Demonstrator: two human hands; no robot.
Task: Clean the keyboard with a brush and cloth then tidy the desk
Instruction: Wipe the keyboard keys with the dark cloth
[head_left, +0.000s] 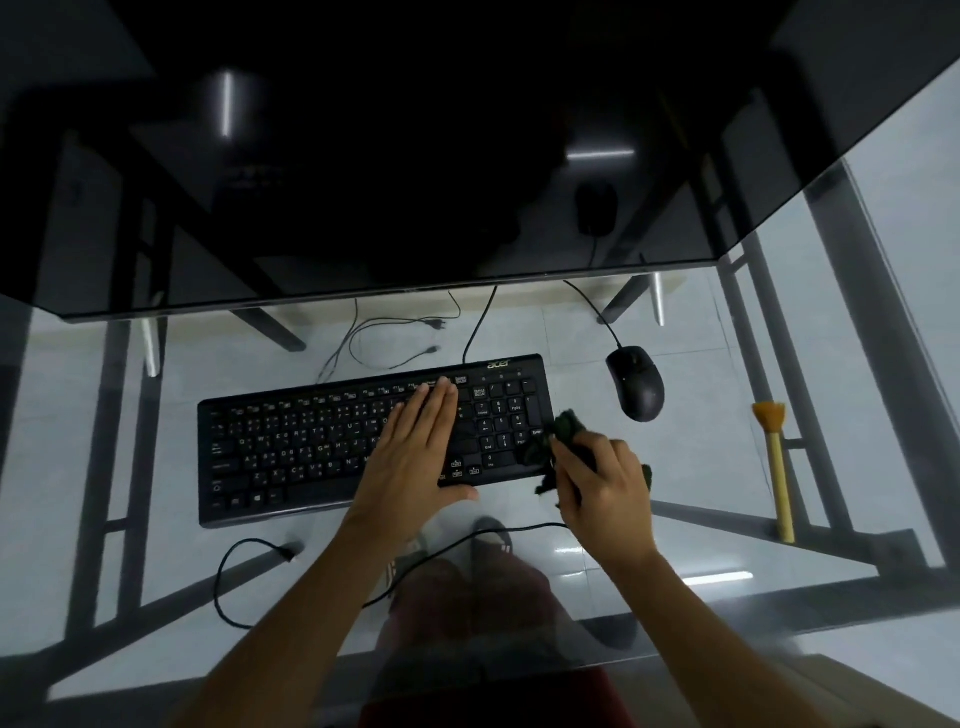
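Glass desk (675, 374), see-through to the floor, dark monitor (415, 156) at the far side. I see the keyboard (311, 447) lying mid-desk, mouse (636, 382) just right of it, brush (776, 462) further right, apart from both. Left hand (410, 457) lies flat with straight fingers on the keys, pinning the board. Right hand (602, 488) has its fingers curled round a dark cloth (563, 431), bunched at the keyboard's right end by the number pad. My read: cloth is soft and light, best kept wadded in the fingers; keyboard is light, stiff, likely to slide on glass, so hold it down. Brush: grip the wooden handle.
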